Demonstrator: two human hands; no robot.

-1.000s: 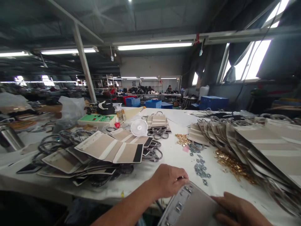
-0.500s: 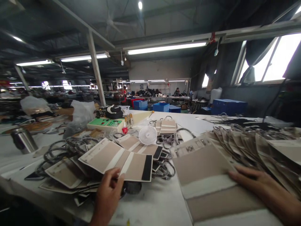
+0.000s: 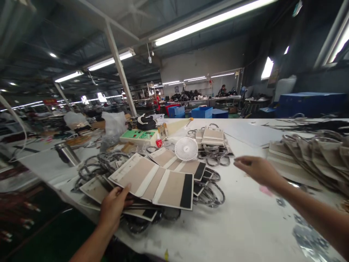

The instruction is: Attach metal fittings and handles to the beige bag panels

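Observation:
A beige fabric panel (image 3: 144, 178) with white strips and a black end band lies open on top of a left-hand pile. My left hand (image 3: 116, 203) is closed on its near left edge, thumb on top and fingers underneath. More beige panels (image 3: 95, 189) with looped grey cords (image 3: 91, 169) are stacked beneath and beside it. Over the white table, my right hand (image 3: 251, 165) has its fingers curled together, with nothing visible in them. It is just left of a fanned stack of beige panels (image 3: 294, 160).
A small white fan (image 3: 186, 148) stands behind the left pile. Beyond it are another panel stack (image 3: 212, 136), a green-fronted control box (image 3: 140, 135) and a red-labelled bottle (image 3: 158, 141). A steel flask (image 3: 67, 153) stands at left. Blue boxes (image 3: 201, 112) are farther back.
My right hand has come off the large panel at right and moved left; that panel no longer shows there. My left hand now grips the top panel's edge farther left. The view has turned right.

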